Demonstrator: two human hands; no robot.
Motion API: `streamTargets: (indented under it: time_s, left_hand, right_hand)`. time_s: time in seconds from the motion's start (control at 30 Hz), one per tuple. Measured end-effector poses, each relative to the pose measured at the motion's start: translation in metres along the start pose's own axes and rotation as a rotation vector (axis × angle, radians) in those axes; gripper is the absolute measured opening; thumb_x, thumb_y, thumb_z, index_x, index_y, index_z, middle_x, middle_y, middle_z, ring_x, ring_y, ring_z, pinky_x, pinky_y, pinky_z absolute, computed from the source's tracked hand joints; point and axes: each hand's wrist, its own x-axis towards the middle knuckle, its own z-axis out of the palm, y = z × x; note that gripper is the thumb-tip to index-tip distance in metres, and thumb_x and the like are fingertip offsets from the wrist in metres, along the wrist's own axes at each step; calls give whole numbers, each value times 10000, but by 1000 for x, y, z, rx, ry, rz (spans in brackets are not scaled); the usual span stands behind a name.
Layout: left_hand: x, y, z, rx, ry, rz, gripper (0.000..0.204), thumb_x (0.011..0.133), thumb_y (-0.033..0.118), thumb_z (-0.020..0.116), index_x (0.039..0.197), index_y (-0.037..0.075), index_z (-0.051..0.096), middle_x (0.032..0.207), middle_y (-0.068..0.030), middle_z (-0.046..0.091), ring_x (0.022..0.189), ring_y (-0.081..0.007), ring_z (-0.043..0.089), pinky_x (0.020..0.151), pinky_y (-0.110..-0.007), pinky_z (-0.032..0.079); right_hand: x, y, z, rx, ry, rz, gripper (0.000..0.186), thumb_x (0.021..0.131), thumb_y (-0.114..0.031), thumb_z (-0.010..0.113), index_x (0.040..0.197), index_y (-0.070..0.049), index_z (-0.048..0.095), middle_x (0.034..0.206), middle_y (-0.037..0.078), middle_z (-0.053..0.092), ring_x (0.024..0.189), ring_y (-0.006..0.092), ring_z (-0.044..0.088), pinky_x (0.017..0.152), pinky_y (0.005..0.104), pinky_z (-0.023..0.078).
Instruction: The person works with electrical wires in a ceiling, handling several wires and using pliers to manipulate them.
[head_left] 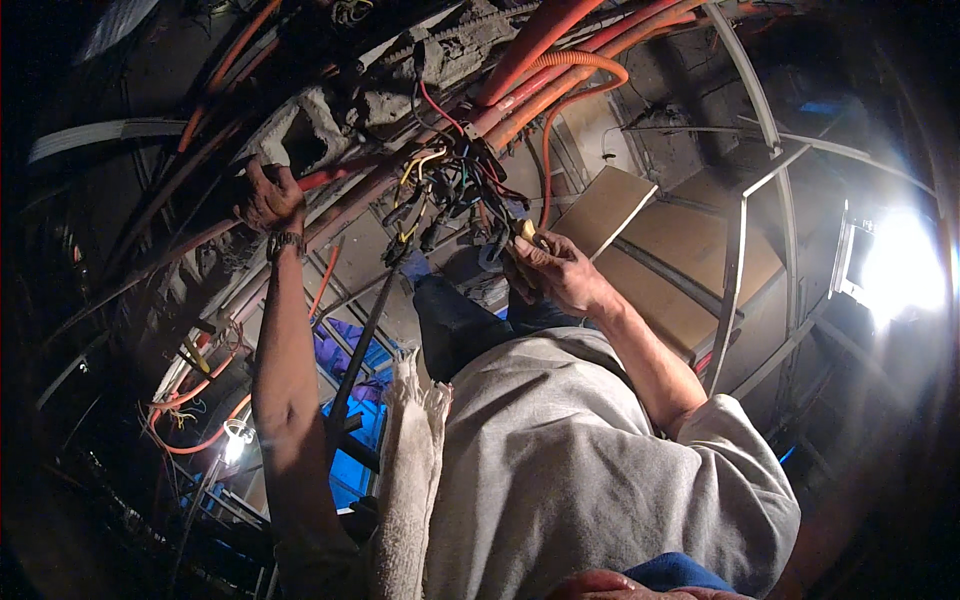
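My left hand (271, 200) is raised at the upper left, fingers curled closed against a pale, crusted piece (310, 135) beside red conduit (330, 172); what exactly they grip is unclear. My right hand (557, 264) pinches a small yellow object (527, 229) at the right edge of a tangled bundle of yellow, red and black wires (455, 180). Large orange and red conduits (540, 50) run above the bundle. A long black bar (365, 340) slants down from the wires between my forearms.
Tan panels (690, 260) and bent metal channels (740, 220) are at the right, with a bright work light (900, 260). Another lamp (235, 445) glows low left among orange cables. Blue material (350, 470) lies below. A frayed cloth (405, 480) hangs beside my grey top.
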Motion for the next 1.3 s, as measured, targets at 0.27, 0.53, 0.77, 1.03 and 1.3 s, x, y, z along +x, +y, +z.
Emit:
streamTargets:
  time_s: [0.27,0.53,0.77,1.03,1.3]
  left_hand:
    - [5,-5,20,-82,43,18,482,939,399,522,1335,123,511,1219,-165,656,1083,-397,631,936,-565,414]
    - [1,-6,16,-34,107,78,526,936,445,508,1353,124,504,1260,-136,656,1121,-381,626,989,-614,363]
    - [5,-23,20,-76,143,58,565,926,485,507,1376,143,496,1254,-159,651,1080,-393,643,1011,-603,350]
    - [-1,-14,20,1,98,17,549,922,489,511,1378,183,508,1317,-104,625,1134,-348,623,1016,-597,350]
    - [4,-19,37,18,360,95,505,861,445,590,1294,185,587,1078,-74,735,978,-310,686,968,-587,380]
  right_hand:
    - [-4,-1,0,-450,105,-70,376,1005,-427,592,985,-56,532,741,-47,439,676,82,388,592,263,344]
    - [-4,-19,4,-663,54,-133,356,1008,-418,585,939,-82,490,706,-41,467,630,79,428,550,266,368]
    - [-1,-24,7,-743,18,-84,253,1012,-283,567,1003,-34,528,753,6,477,704,119,411,624,309,398]
    - [-12,-27,17,-502,63,0,296,1014,-357,592,988,-69,529,713,-31,492,616,79,455,529,256,370]
    - [-7,-25,16,-416,126,-9,356,1011,-392,587,938,-48,527,703,-7,497,601,92,440,536,266,381]
